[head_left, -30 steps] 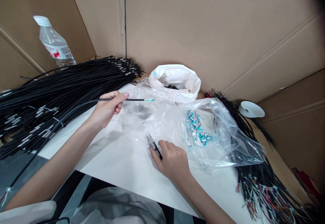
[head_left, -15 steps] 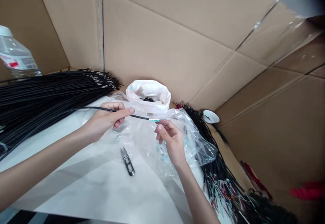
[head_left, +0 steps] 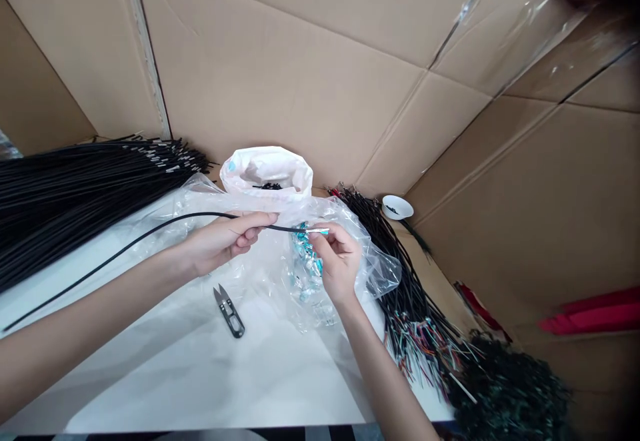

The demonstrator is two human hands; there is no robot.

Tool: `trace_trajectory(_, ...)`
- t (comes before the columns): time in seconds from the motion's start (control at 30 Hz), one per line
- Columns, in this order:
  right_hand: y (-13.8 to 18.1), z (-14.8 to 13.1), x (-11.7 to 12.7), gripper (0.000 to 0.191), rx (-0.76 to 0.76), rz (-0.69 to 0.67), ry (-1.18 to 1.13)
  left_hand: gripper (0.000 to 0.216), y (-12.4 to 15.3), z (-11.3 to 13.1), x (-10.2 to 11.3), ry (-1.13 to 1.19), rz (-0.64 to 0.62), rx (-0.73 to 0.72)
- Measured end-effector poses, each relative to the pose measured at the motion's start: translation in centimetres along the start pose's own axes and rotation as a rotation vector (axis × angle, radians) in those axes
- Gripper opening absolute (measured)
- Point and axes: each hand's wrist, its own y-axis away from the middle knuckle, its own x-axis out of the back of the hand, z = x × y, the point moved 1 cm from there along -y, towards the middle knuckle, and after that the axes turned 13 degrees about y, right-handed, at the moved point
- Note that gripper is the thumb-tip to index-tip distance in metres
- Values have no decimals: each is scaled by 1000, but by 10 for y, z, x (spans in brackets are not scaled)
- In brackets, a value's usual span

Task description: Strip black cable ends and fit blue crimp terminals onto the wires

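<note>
A thin black cable point(head_left: 165, 224) runs from the lower left up through my left hand point(head_left: 227, 240), which pinches it near its end. The cable's end carries a silvery and teal foil wrap point(head_left: 319, 231). My right hand point(head_left: 339, 261) has thumb and fingers closed on that foil-wrapped end. Below the hands, black thread snips point(head_left: 229, 312) lie on the white table surface, blades pointing away. Teal and silver foil scraps point(head_left: 306, 254) lie on a clear plastic bag point(head_left: 383, 271), partly hidden by my right hand.
A white bag with rolled rim point(head_left: 300, 181) holds small black pieces. Black cables point(head_left: 75, 181) are stacked at left. Another bundle with coloured wire ends point(head_left: 395, 261) lies at right, near a small white bowl point(head_left: 398, 208). Cardboard walls point(head_left: 280, 61) stand behind and at right.
The view has shifted to the right. The cable has been drawn out, its tail now free of the stack on the left. My right fingers have closed further over the foil-wrapped end.
</note>
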Motion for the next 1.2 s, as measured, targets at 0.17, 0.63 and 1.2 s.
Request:
trace_trajectory(0.17,-4,1,17,8,200,-110,42,42,-1,-5,-1,49,-63,185)
trace_trajectory(0.63,1,4,-6,10,-352,-26,-348,33,-1,-29,21,69,-145,-222)
trace_trajectory(1.2,11,-3,-4,10,8,-131,16,43,4,-24,33,-162,17,-247)
